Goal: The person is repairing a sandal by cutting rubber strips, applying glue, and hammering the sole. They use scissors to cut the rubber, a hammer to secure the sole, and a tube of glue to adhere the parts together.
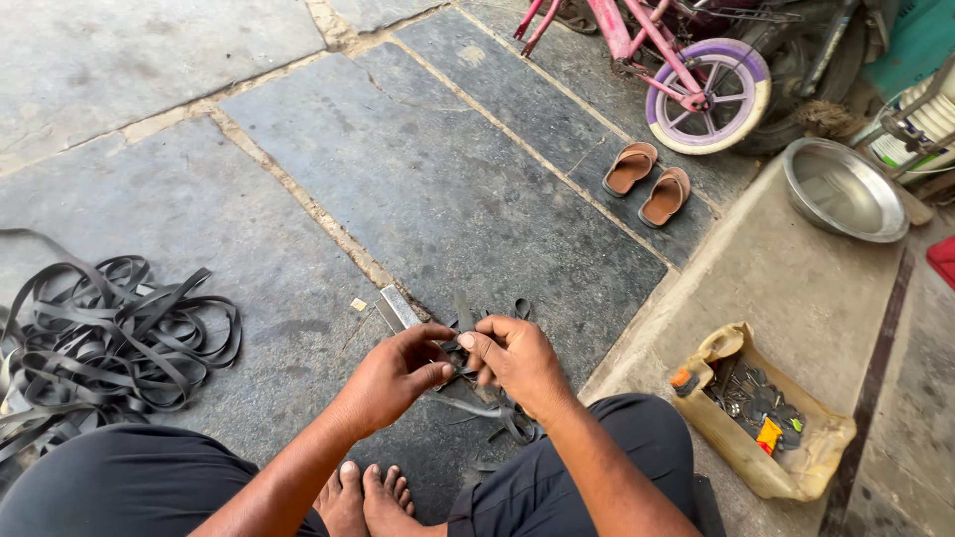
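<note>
Head view: two hands, left hand (391, 376) and right hand (515, 360), pinched together on one small black rubber piece (454, 350), metal blade (400, 307) just beyond left, two sandals (649, 183) far beyond right, one rubber-strip pile (99, 343) far left.

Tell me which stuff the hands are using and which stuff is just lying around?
In use:
left hand
right hand
small black rubber piece
rubber scraps
metal file

Lying about:
pile of rubber strips
sandals
pink bicycle
steel bowl
cut-open can of parts
</note>
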